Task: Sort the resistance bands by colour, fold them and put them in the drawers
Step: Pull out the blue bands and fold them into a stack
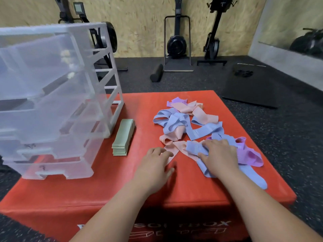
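A tangled heap of resistance bands lies on the right half of a red soft box [104, 193]: blue bands [176, 123], peach bands [197, 110] and purple bands [248, 154]. My right hand [218, 154] rests on top of a blue band [194, 147] at the near end of the heap, fingers curled onto it. My left hand [155, 165] lies flat with fingers apart, its fingertips touching a peach band [176, 147]. A neat stack of folded green bands [123, 137] sits beside the clear plastic drawer unit [52, 102] on the left.
The drawer unit's drawers are shut. Beyond the box lies dark rubber floor with a foam roller [156, 72], a black mat [251, 86] and exercise machines [176, 42] against a wooden wall.
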The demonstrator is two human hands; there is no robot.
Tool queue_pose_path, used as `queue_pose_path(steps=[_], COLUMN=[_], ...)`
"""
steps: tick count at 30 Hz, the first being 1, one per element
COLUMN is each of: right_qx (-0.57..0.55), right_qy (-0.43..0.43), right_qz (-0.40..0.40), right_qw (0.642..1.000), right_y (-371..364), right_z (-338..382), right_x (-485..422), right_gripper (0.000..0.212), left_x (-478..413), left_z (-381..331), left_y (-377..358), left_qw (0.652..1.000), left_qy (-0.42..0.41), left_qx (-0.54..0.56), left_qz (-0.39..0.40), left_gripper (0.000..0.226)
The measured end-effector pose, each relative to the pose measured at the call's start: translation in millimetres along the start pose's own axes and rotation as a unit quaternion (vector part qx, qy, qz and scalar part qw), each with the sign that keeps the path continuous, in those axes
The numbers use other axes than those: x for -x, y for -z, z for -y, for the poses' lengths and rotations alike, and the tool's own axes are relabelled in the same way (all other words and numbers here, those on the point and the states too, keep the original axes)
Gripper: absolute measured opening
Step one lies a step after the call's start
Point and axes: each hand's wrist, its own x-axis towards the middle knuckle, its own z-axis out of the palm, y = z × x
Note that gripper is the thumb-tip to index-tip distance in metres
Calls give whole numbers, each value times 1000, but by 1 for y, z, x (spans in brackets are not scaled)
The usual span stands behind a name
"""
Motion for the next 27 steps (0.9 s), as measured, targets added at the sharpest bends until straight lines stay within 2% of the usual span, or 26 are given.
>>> queue_pose_path(steps=[4, 8, 11, 14, 16, 18, 20, 24, 27], right_qx=[18, 7, -142, -369, -436, -454, -456, -466, -436], right_qy=[-3, -10, -13, 24, 65, 77, 72, 99, 112], right_qz=[41, -11, -46, -14, -6, 1, 26, 104, 76], right_qw=[999, 1000, 989, 929, 897, 888, 887, 873, 889], right_y=[1, 16, 31, 54, 65, 65, 62, 60, 59], right_z=[-1, -7, -8, 2, 14, 23, 27, 30, 32], right_x=[-18, -34, -43, -41, -29, -17, -9, -2, 0], right_gripper=[40, 20, 17, 21, 15, 9, 5, 9, 10], left_x=[-11, -23, -30, -35, -37, -38, -38, -35, -34], left_z=[6, 13, 15, 8, -1, -10, -14, -14, -14], left_y=[5, 12, 15, 20, 25, 30, 30, 27, 27], left_qw=[999, 997, 992, 973, 944, 908, 891, 878, 874], left_qy=[-4, -8, 13, 49, 63, 68, 67, 81, 71], left_qx=[34, 61, 111, 210, 315, 408, 442, 463, 474], left_qz=[-20, -37, -60, -85, -78, -72, -81, -87, -80], left_gripper=[48, 44, 37, 36, 35, 25, 19, 8, 9])
